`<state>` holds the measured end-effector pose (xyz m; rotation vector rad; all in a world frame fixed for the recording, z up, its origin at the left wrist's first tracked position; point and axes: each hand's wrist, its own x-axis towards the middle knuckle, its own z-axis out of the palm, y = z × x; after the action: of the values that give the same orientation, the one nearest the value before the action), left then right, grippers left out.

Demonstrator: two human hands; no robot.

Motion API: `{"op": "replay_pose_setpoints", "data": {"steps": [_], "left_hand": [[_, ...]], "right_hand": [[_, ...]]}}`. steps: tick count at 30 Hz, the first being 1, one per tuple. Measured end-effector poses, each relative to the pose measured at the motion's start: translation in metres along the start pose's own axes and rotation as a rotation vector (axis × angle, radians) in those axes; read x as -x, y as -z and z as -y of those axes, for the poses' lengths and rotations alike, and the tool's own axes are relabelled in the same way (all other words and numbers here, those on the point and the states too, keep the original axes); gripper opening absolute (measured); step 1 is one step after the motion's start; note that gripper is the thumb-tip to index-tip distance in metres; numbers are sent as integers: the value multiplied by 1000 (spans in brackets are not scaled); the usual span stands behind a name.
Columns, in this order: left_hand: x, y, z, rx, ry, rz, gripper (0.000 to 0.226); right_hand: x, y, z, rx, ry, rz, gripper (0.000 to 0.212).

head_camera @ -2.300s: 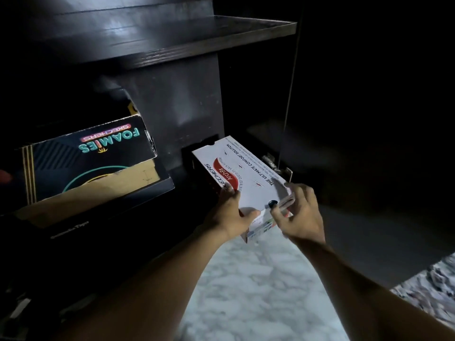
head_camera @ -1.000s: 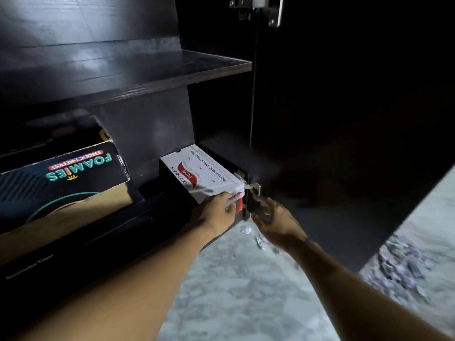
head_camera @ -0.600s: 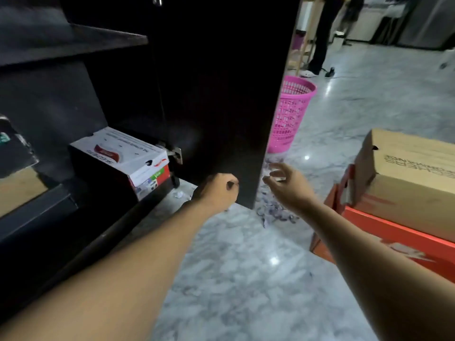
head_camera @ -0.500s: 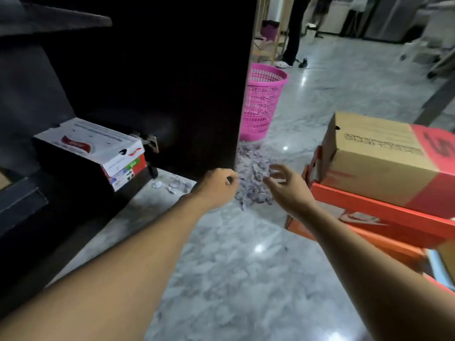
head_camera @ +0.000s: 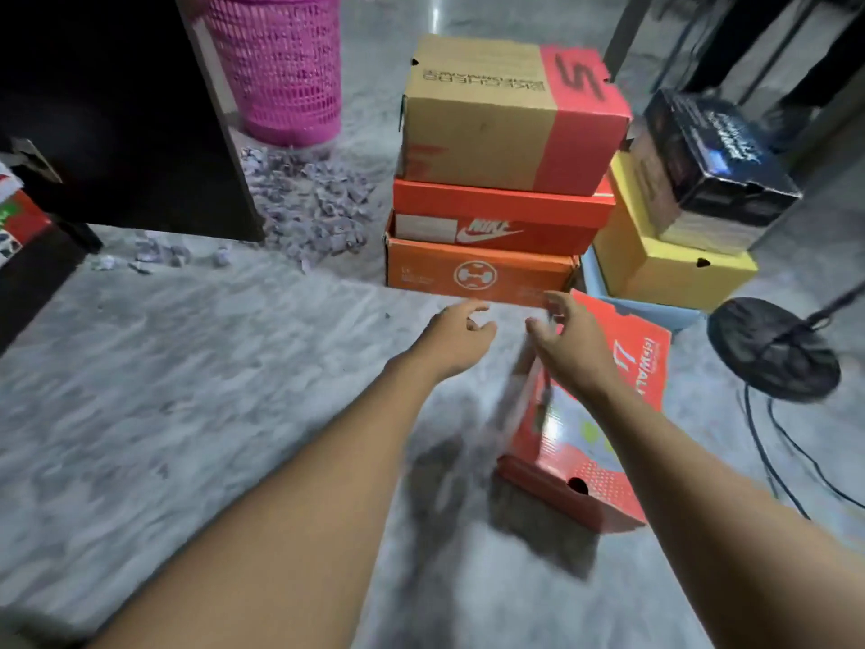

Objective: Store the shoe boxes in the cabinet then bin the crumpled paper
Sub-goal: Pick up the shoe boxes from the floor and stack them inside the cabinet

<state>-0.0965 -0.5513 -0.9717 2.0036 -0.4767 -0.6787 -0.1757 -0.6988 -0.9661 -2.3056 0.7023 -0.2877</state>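
A stack of shoe boxes stands on the marble floor ahead: a brown and red box (head_camera: 505,110) on top, a red box (head_camera: 501,217) under it, an orange box (head_camera: 472,274) at the bottom. To its right a black box (head_camera: 711,166) sits on a yellow box (head_camera: 664,264). A red box (head_camera: 604,414) lies tilted on the floor near me. My left hand (head_camera: 456,337) is open just left of it. My right hand (head_camera: 568,341) is open over its far end, holding nothing. Crumpled paper (head_camera: 313,203) is heaped beside a pink basket (head_camera: 281,67).
The dark cabinet door (head_camera: 140,114) stands open at the left, with a corner of the stored white and red box (head_camera: 14,217) at the frame's edge. A black fan base (head_camera: 772,353) and its cables lie at the right. A light blue box (head_camera: 655,309) lies under the yellow one.
Both hands let go of the white box, which stayed on the cabinet's lower shelf. My view swung right from the cabinet to the stacked boxes, and both hands moved toward the tilted red box.
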Motion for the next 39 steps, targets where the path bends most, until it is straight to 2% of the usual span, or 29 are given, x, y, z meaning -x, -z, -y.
{"op": "replay_pose_setpoints", "data": {"steps": [3, 6, 9, 11, 15, 18, 20, 23, 29, 33, 35, 39], "left_hand": [[7, -43, 9, -38, 67, 126, 57], [15, -72, 17, -63, 119, 206, 68], [21, -86, 22, -86, 157, 267, 72], [20, -94, 30, -87, 166, 303, 79], [16, -97, 42, -50, 193, 297, 86], [31, -84, 40, -36, 161, 294, 78], [43, -73, 45, -36, 143, 293, 76], [60, -54, 61, 20, 206, 219, 70], [78, -14, 95, 109, 333, 138, 93], [87, 4, 102, 124, 358, 72, 93], [90, 8, 103, 123, 354, 54, 91], [92, 10, 107, 114, 346, 24, 87]], "right_hand": [[17, 3, -38, 79, -117, -75, 53], [36, 4, -69, 197, -314, -135, 68], [52, 7, -88, 223, -574, -102, 80], [57, 8, -100, 157, -657, -90, 86], [72, 3, -117, 33, -542, -100, 84], [86, -4, -118, 6, -397, -97, 78], [90, -11, -115, -40, -294, -59, 71], [93, -21, -102, -178, -132, 66, 63], [95, -31, -82, -368, 8, 387, 89], [102, -37, -76, -438, 141, 586, 92], [104, -43, -76, -449, 138, 604, 99], [108, -53, -77, -458, 133, 564, 100]]}}
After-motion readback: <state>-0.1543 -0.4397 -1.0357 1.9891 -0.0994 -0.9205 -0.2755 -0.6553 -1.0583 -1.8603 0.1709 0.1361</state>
